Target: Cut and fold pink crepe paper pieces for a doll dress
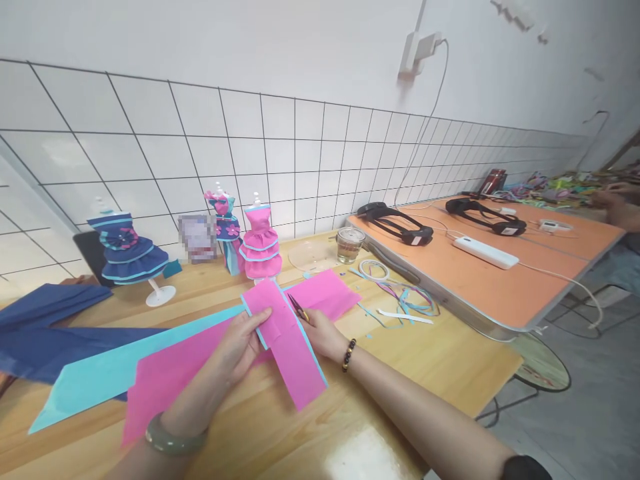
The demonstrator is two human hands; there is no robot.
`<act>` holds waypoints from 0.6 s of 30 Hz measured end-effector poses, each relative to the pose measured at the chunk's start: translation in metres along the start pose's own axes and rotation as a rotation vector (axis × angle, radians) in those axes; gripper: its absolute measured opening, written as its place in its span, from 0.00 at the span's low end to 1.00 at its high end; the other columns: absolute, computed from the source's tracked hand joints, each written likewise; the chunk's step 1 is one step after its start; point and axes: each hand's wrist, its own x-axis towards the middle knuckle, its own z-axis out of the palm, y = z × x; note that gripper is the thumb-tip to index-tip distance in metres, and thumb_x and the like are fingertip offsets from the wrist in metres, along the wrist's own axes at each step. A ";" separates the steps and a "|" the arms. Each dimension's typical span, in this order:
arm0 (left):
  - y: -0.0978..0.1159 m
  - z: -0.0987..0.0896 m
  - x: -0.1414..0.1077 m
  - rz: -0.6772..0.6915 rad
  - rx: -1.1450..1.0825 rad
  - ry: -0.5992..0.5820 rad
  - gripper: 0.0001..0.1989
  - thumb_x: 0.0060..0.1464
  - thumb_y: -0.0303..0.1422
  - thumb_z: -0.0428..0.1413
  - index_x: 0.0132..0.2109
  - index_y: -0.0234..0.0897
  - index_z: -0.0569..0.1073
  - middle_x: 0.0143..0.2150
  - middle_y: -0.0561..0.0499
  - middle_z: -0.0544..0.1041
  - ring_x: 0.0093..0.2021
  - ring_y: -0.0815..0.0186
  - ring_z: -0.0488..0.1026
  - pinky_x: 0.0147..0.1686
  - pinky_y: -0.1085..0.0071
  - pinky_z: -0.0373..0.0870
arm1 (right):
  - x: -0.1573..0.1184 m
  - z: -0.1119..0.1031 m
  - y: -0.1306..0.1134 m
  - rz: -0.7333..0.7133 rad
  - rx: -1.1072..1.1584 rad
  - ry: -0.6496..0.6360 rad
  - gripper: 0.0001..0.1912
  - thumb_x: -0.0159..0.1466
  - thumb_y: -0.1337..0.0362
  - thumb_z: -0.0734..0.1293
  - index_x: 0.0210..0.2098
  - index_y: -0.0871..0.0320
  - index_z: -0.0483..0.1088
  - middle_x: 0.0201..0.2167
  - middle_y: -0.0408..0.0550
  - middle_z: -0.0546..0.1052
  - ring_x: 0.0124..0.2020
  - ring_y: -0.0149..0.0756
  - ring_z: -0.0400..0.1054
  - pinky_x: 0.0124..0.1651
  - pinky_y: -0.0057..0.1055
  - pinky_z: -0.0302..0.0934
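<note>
My left hand [245, 337] pinches a pink strip with light-blue edging [295, 367], its thumb lying on top of the folded upper part. The strip hangs down toward the table's front. My right hand [320, 332] is closed on small scissors [299, 308] with dark blades and a gold-coloured handle. The blades point up and left along the strip's right edge; whether they touch it I cannot tell. Beneath my hands lie pink sheets [175, 360] and a light-blue sheet [90, 383]. Dark-blue fabric [45, 333] is heaped at the left.
Behind stand small dress forms in a blue dress [133, 257], a blue-and-pink dress [227, 230] and a pink dress [260, 247]. A glass [349, 247] stands near ribbon scraps [410, 300]. The orange table [465, 287] bears black headsets [400, 225] and a white power strip [485, 252].
</note>
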 end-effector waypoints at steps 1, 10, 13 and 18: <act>-0.001 0.000 0.000 -0.004 0.005 -0.001 0.11 0.46 0.26 0.58 0.40 0.30 0.72 0.36 0.44 0.78 0.33 0.62 0.75 0.36 0.68 0.72 | 0.005 0.003 0.002 0.000 0.029 0.001 0.17 0.60 0.53 0.60 0.31 0.61 0.71 0.24 0.42 0.72 0.27 0.31 0.64 0.30 0.26 0.58; -0.008 -0.004 0.006 -0.028 0.030 -0.009 0.13 0.45 0.27 0.58 0.42 0.30 0.72 0.36 0.43 0.78 0.32 0.61 0.75 0.38 0.66 0.70 | 0.014 -0.005 -0.014 0.059 0.279 0.021 0.18 0.56 0.50 0.64 0.31 0.62 0.70 0.24 0.43 0.72 0.25 0.28 0.65 0.29 0.25 0.61; -0.012 -0.009 0.011 -0.002 -0.007 0.005 0.12 0.45 0.28 0.58 0.40 0.30 0.72 0.37 0.43 0.78 0.35 0.60 0.75 0.40 0.65 0.70 | 0.001 -0.022 -0.022 0.128 0.339 0.040 0.19 0.55 0.52 0.65 0.37 0.62 0.69 0.28 0.47 0.74 0.29 0.31 0.69 0.33 0.28 0.64; -0.016 -0.015 0.015 0.098 -0.041 0.037 0.11 0.46 0.30 0.58 0.39 0.31 0.73 0.37 0.44 0.78 0.35 0.62 0.74 0.40 0.66 0.69 | -0.017 -0.030 -0.027 0.254 0.373 0.039 0.19 0.55 0.52 0.66 0.36 0.62 0.70 0.28 0.49 0.74 0.27 0.31 0.68 0.23 0.24 0.60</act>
